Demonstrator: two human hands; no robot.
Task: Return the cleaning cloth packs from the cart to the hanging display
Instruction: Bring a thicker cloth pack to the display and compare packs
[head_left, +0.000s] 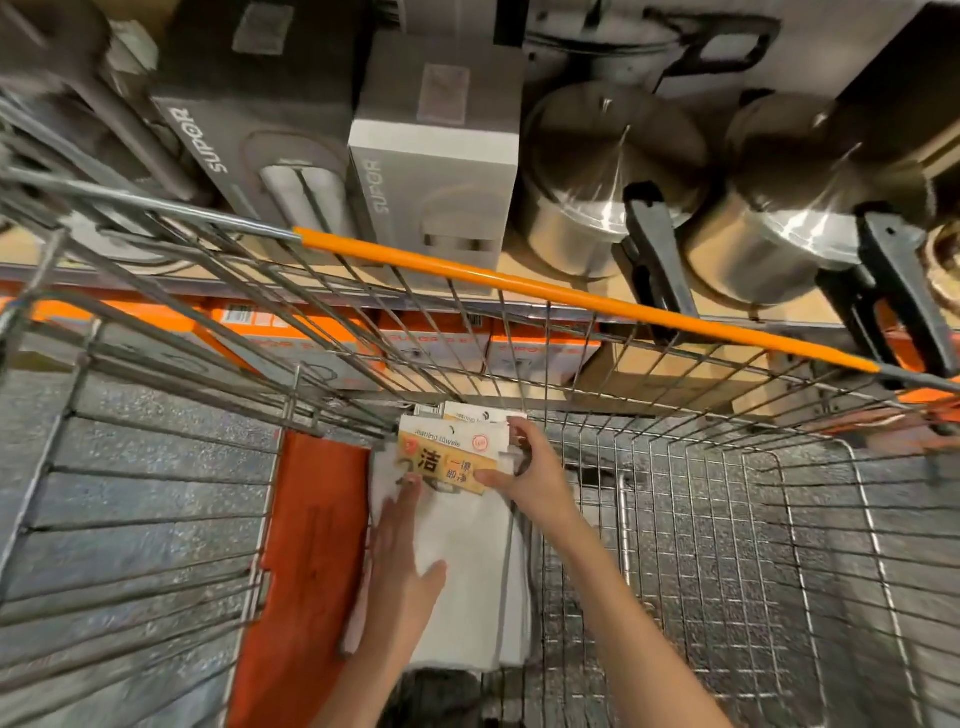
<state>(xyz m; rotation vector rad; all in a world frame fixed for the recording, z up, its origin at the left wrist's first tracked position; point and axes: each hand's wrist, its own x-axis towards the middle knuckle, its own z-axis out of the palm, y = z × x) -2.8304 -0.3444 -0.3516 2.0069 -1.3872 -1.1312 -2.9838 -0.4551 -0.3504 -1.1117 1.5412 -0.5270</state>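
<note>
A stack of white cleaning cloth packs (467, 551) with a yellow and white label card lies inside the wire cart (727, 545), near its far left corner. My right hand (530, 467) pinches the top pack's label card at its right edge, thumb on the yellow label and fingers over the top. My left hand (402, 561) lies flat on the white cloth with straight fingers, pressing on the left side of the pack. A second label card (475, 415) peeks out behind the top one. No hanging display is in view.
An orange flap (306, 571) hangs at the cart's left inside wall. The cart's orange rim bar (571, 293) runs across the far side. Beyond it, shelves hold grey appliance boxes (436, 156), steel pots (608, 171) with black handles, and orange boxes (431, 338) lower down.
</note>
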